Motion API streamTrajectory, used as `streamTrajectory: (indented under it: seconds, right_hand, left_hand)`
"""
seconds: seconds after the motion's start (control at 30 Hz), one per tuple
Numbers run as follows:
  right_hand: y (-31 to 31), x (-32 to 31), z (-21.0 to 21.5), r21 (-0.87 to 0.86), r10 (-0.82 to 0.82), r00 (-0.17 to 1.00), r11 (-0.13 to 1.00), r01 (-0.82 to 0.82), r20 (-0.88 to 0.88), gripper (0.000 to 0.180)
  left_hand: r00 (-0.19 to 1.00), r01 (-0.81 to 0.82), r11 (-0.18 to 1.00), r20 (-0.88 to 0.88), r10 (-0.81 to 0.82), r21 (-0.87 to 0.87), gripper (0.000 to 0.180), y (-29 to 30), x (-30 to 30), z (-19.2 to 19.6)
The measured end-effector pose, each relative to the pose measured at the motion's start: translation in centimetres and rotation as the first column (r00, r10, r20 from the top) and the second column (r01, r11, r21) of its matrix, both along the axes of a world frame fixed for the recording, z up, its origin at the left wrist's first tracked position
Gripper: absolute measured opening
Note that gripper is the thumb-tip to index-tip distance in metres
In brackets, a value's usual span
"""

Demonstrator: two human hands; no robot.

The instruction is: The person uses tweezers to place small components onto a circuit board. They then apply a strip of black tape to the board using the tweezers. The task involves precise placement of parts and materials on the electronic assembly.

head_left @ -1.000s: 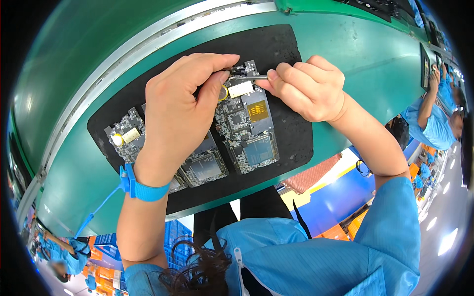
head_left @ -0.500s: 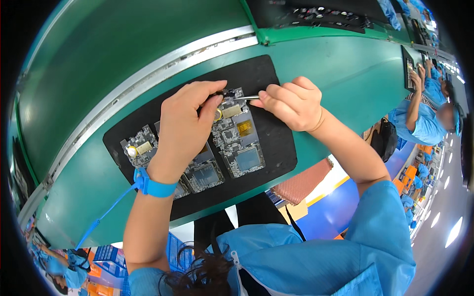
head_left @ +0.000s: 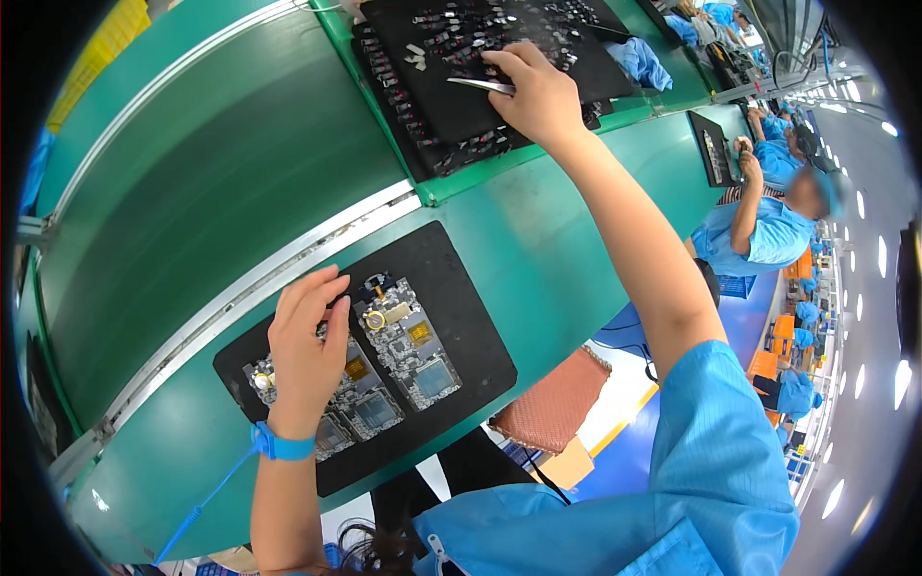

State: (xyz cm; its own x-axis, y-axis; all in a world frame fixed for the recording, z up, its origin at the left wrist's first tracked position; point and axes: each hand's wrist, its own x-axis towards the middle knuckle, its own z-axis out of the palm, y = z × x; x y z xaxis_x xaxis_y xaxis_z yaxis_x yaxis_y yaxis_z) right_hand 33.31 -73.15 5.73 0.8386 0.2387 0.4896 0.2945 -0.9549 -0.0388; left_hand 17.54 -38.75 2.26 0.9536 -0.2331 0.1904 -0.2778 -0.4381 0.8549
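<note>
Pinching metal tweezers [head_left: 480, 85] over tiny, light tray parts, the right hand [head_left: 540, 96] works; the spread left hand [head_left: 307, 346] steadies a fragile circuit board [head_left: 408, 341], best held by its edges.

Blue smock [head_left: 711, 480] — blue wrist strap [head_left: 281, 445]

1. Single head-worn fisheye view, looking steeply down from above the person's own arms.
2. It sits close over the green workbench [head_left: 538, 240].
3. Straight edges bend near the dark rim.
</note>
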Motion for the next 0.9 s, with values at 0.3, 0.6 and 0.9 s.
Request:
streamTrajectory:
  seconds: [0.3,0.6,0.9]
  right_hand:
    - [0.0,0.4,0.7,0.005,0.05,0.987,0.999,-0.051,0.151,0.021]
    - [2.3,-2.5,2.0,0.516,-0.098,0.981,0.839,0.171,-0.166,0.025]
    - [18.4,-13.4,3.1,0.666,0.606,0.298,0.727,0.168,-0.737,0.026]
  left_hand:
    - [0.998,-0.024,1.0,-0.058,0.023,-0.011,0.019,3.1,-0.8,1.1]
    - [0.983,0.008,0.992,-0.181,-0.03,-0.122,0.021,4.5,-1.0,1.0]
    - [0.906,0.005,0.939,-0.396,-0.15,-0.344,0.03,4.8,-2.1,2.6]
